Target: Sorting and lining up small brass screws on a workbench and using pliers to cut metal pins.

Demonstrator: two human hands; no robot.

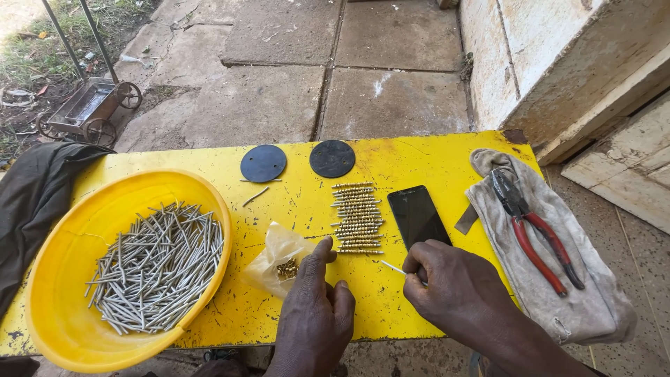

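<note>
Fingers of the right hand (457,290) pinch a thin spoke (393,267) at lower centre, its long axis pointing left toward the left hand (317,307), whose curled, empty fingers rest beside the nipple bag (279,262) on the yellow bench (419,157).

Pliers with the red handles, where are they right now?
In the head view the pliers lie on a grey cloth at the right end of the yellow table, right of the black phone and clear of both hands.

A: Left hand (315,307), right hand (453,286) — anything worn?
B: Both bare. No gloves, rings or watch showing. Wrists bare too; no sleeve reaches into view.
</note>
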